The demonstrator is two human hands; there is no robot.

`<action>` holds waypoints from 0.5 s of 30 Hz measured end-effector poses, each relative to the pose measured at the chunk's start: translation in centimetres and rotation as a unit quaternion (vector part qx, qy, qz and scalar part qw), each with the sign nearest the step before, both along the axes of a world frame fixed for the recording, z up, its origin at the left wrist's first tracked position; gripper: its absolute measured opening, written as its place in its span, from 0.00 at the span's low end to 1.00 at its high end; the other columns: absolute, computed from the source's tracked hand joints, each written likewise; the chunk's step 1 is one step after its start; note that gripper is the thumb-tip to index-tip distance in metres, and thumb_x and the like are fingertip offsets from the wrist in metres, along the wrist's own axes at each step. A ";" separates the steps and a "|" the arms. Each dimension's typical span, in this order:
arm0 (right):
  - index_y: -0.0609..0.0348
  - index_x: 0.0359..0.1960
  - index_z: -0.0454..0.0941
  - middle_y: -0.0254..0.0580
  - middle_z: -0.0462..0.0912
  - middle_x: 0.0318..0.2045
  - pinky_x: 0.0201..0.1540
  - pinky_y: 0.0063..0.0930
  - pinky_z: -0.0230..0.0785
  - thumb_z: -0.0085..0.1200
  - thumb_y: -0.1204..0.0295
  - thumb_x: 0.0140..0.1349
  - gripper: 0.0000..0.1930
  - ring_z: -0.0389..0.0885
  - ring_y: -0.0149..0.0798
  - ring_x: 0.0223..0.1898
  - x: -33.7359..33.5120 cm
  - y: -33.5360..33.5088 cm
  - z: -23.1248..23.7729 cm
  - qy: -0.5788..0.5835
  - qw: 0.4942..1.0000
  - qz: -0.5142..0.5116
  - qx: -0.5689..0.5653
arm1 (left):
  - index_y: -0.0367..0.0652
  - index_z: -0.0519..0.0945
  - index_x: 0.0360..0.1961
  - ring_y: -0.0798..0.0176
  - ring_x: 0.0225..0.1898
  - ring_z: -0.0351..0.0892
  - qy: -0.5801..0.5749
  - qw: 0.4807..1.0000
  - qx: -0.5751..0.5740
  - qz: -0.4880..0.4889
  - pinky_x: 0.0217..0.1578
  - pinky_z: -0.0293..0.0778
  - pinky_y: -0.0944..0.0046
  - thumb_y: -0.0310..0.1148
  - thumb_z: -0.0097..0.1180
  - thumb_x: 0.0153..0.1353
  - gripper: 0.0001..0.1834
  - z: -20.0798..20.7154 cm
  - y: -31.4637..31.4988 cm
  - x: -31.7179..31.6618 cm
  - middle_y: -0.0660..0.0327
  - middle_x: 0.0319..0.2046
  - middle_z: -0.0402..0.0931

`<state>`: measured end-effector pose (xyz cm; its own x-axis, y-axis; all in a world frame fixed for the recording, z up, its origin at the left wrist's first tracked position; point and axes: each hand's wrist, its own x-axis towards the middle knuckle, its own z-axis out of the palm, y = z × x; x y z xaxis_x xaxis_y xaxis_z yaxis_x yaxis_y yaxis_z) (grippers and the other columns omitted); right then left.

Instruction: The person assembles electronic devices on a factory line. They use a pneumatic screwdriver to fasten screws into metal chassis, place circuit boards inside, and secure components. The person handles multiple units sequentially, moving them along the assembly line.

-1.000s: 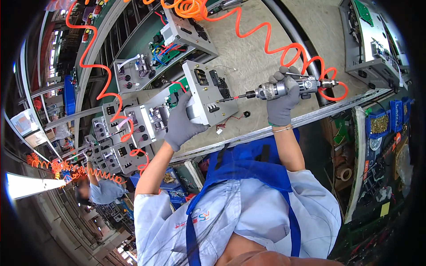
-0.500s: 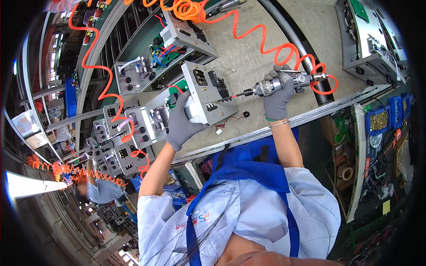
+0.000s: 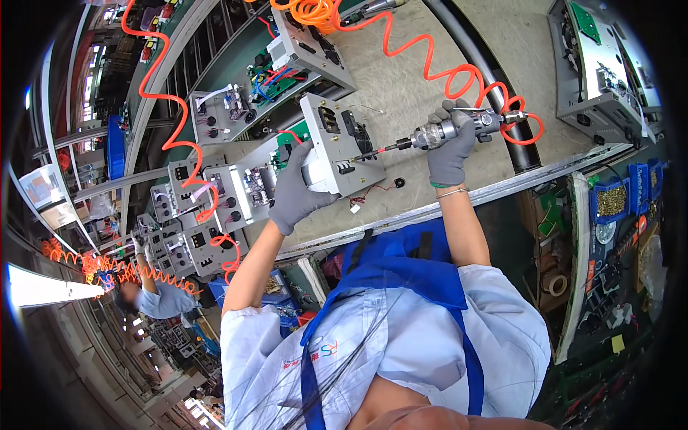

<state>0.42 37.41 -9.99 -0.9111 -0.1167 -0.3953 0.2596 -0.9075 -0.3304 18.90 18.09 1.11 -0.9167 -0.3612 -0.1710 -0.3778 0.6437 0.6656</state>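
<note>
My right hand (image 3: 454, 140), in a grey glove, is wrapped round a pneumatic screwdriver (image 3: 438, 134) lying nearly level. Its long bit (image 3: 374, 153) points left, with the tip at the grey metal panel (image 3: 337, 147) of a chassis; whether it touches a screw is too small to tell. The panel stands upright and has cut-outs and a black fan behind it. Gloved too, my left hand (image 3: 295, 188) grips the near left side of this panel, with its fingers behind the edge. Green circuit boards (image 3: 292, 143) show just beyond those fingers.
An orange coiled air hose (image 3: 459, 82) runs from the screwdriver across the bench (image 3: 401, 79). More chassis (image 3: 308, 57) stand at the far left, another (image 3: 598, 79) at the right. Blue bins of screws (image 3: 610, 199) sit at the lower right. A co-worker (image 3: 158, 297) stands far left.
The whole scene has shifted slightly down and right in the view. My hands keep their grips, and the bit stays at the panel. The co-worker's arm has moved.
</note>
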 end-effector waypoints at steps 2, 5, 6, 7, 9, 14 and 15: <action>0.61 0.47 0.68 0.46 0.77 0.34 0.32 0.29 0.74 0.50 0.74 0.51 0.19 0.77 0.34 0.29 0.0 0.0 -0.3 0.004 1.000 -0.003 -0.003 | 0.38 0.61 0.62 0.56 0.52 0.73 0.003 1.000 -0.002 -0.003 0.55 0.68 0.61 0.36 0.74 0.27 0.55 0.0 0.0 0.0 0.52 0.51 0.72; 0.61 0.47 0.69 0.46 0.77 0.34 0.32 0.30 0.75 0.50 0.74 0.51 0.19 0.78 0.35 0.29 -0.1 -0.1 -0.3 0.008 1.000 -0.008 0.015 | 0.37 0.60 0.62 0.56 0.53 0.73 -0.005 1.000 -0.011 -0.008 0.55 0.67 0.61 0.37 0.74 0.27 0.56 0.0 -0.1 -0.3 0.52 0.51 0.72; 0.61 0.47 0.69 0.47 0.77 0.34 0.32 0.30 0.75 0.50 0.74 0.51 0.19 0.78 0.36 0.30 -0.1 -0.1 -0.3 0.008 1.000 -0.006 0.017 | 0.36 0.60 0.62 0.56 0.53 0.72 -0.008 1.000 -0.010 -0.006 0.55 0.67 0.61 0.37 0.74 0.27 0.56 0.0 0.0 -0.3 0.51 0.52 0.72; 0.62 0.47 0.69 0.47 0.77 0.34 0.32 0.30 0.75 0.50 0.74 0.51 0.19 0.78 0.36 0.30 -0.1 -0.1 -0.3 0.007 1.000 -0.004 0.019 | 0.36 0.60 0.62 0.55 0.53 0.72 -0.012 1.000 -0.008 -0.005 0.56 0.67 0.61 0.37 0.74 0.27 0.56 0.0 0.0 -0.3 0.51 0.52 0.71; 0.62 0.47 0.69 0.47 0.77 0.35 0.32 0.31 0.75 0.50 0.74 0.51 0.19 0.78 0.36 0.30 -0.2 -0.2 -0.4 0.006 1.000 -0.001 0.022 | 0.36 0.60 0.62 0.55 0.53 0.72 -0.013 1.000 -0.015 -0.010 0.56 0.67 0.61 0.37 0.74 0.27 0.57 -0.2 -0.2 -0.2 0.50 0.52 0.71; 0.63 0.50 0.68 0.48 0.77 0.36 0.33 0.31 0.76 0.50 0.73 0.51 0.21 0.78 0.37 0.30 -0.7 -0.1 -0.5 0.011 0.999 0.019 0.025 | 0.37 0.58 0.63 0.55 0.53 0.72 -0.039 0.998 -0.037 -0.014 0.56 0.67 0.61 0.39 0.74 0.29 0.57 0.5 -0.1 -0.3 0.50 0.53 0.71; 0.63 0.50 0.68 0.48 0.77 0.36 0.33 0.31 0.76 0.50 0.73 0.51 0.22 0.78 0.37 0.30 -0.8 -0.1 -0.3 0.018 0.999 0.022 0.025 | 0.37 0.58 0.64 0.56 0.52 0.73 -0.035 0.998 -0.046 -0.021 0.55 0.67 0.61 0.39 0.74 0.29 0.57 0.6 0.0 -0.3 0.50 0.52 0.71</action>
<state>-0.40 37.33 -10.28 -0.9192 -0.1381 -0.3688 0.2864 -0.8772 -0.3854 18.59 18.05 1.73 -0.9184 -0.3401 -0.2020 -0.3923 0.7176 0.5754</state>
